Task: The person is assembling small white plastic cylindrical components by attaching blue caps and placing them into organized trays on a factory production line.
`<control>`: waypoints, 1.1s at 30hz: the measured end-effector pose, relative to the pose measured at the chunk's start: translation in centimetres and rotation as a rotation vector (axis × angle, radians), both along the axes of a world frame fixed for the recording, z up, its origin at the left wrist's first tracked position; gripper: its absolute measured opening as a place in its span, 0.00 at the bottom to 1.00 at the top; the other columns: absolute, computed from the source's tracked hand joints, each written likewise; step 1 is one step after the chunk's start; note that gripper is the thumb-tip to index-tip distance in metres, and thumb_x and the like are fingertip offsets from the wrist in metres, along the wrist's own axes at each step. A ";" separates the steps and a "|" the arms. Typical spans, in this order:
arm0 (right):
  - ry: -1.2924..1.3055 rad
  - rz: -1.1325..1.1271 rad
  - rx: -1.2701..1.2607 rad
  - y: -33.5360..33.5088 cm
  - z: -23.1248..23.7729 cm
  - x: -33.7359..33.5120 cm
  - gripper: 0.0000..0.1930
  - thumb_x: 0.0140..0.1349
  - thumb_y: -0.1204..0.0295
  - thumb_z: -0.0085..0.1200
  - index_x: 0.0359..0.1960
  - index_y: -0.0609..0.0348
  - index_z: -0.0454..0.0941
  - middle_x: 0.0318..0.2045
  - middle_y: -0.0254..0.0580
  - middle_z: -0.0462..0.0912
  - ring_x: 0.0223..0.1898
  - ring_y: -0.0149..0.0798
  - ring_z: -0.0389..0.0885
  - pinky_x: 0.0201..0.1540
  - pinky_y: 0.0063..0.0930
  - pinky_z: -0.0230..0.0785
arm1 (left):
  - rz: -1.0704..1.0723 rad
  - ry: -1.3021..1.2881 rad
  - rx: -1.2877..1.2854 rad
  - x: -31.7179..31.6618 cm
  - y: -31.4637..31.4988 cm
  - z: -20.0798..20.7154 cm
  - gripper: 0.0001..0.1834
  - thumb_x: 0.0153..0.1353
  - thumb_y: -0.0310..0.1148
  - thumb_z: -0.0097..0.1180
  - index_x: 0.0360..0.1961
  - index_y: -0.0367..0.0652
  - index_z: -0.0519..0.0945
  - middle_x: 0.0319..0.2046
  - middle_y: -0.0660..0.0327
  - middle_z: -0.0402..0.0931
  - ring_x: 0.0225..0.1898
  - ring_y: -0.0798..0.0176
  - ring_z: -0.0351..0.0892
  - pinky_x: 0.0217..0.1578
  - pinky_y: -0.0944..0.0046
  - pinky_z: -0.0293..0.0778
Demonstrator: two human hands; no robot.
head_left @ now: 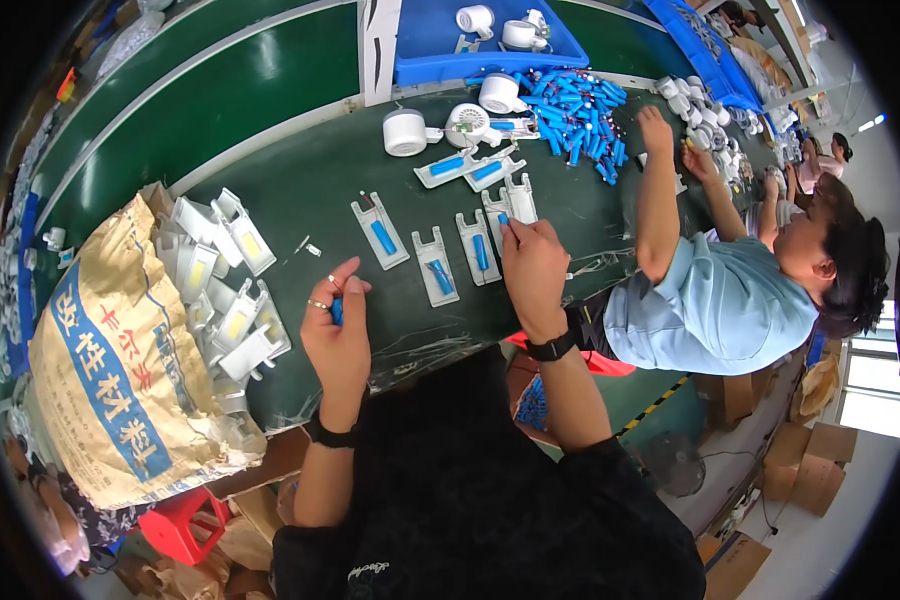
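Between the fingers of my left hand (334, 340) is a blue cylindrical battery (337, 312), mostly hidden by the curled fingers. My right hand (532, 268) pinches another blue battery (503, 218) at a white plastic housing (493, 205); the fingers hide part of both. Left of it, white housings lie in a row, each with a blue battery in it: one beside my right hand (479, 249), one in the middle (436, 268) and one farther left (379, 234). A further white housing (521, 198) lies just behind my right hand.
A paper sack (100, 370) spilling white housings (235, 240) stands left. Loose blue batteries (575, 110) are heaped at the back. White round fan heads (404, 133) stand before a blue bin (490, 65). A co-worker in light blue (710, 310) reaches over the table at right.
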State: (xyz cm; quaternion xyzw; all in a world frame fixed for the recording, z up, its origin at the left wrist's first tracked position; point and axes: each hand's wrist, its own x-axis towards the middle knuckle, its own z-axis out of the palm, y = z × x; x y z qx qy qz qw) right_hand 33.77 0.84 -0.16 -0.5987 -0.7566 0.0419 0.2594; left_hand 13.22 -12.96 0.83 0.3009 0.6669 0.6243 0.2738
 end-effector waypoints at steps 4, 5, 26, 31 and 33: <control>-0.063 -0.018 -0.003 0.6 -0.3 -0.4 0.08 0.63 0.68 0.61 0.35 0.59 0.87 0.29 0.48 0.80 0.27 0.53 0.82 0.32 0.45 0.75 | -0.004 -0.067 0.008 -0.2 0.2 0.2 0.12 0.71 0.29 0.57 0.52 0.38 0.83 0.35 0.65 0.82 0.33 0.77 0.71 0.37 0.75 0.67; -0.125 -0.014 -0.015 0.6 0.0 -0.7 0.08 0.62 0.68 0.61 0.32 0.59 0.85 0.28 0.48 0.80 0.28 0.54 0.82 0.32 0.46 0.75 | -0.006 -0.070 0.002 -0.3 0.0 0.4 0.12 0.71 0.29 0.57 0.52 0.38 0.83 0.35 0.65 0.82 0.33 0.77 0.71 0.37 0.75 0.67; 0.840 0.412 -0.607 -9.4 6.7 -4.4 0.14 0.63 0.75 0.65 0.50 0.65 0.81 0.38 0.36 0.85 0.35 0.24 0.81 0.40 0.20 0.74 | -0.401 -0.581 0.503 5.2 1.6 4.7 0.44 0.75 0.62 0.25 0.68 0.29 0.63 0.67 0.42 0.66 0.70 0.48 0.64 0.72 0.53 0.54; 0.399 0.146 -0.022 -3.1 7.2 1.6 0.11 0.64 0.72 0.63 0.45 0.62 0.86 0.33 0.46 0.84 0.32 0.38 0.82 0.37 0.30 0.73 | -0.236 -0.107 0.293 2.8 2.0 1.8 0.23 0.72 0.27 0.52 0.66 0.36 0.69 0.67 0.53 0.68 0.70 0.59 0.64 0.70 0.58 0.58; 0.204 0.073 0.089 0.7 4.7 4.6 0.09 0.63 0.72 0.61 0.42 0.62 0.86 0.33 0.52 0.83 0.35 0.55 0.82 0.39 0.43 0.73 | -0.095 -0.148 0.190 1.2 2.2 0.3 0.19 0.69 0.24 0.55 0.61 0.37 0.75 0.60 0.57 0.75 0.62 0.63 0.73 0.64 0.63 0.65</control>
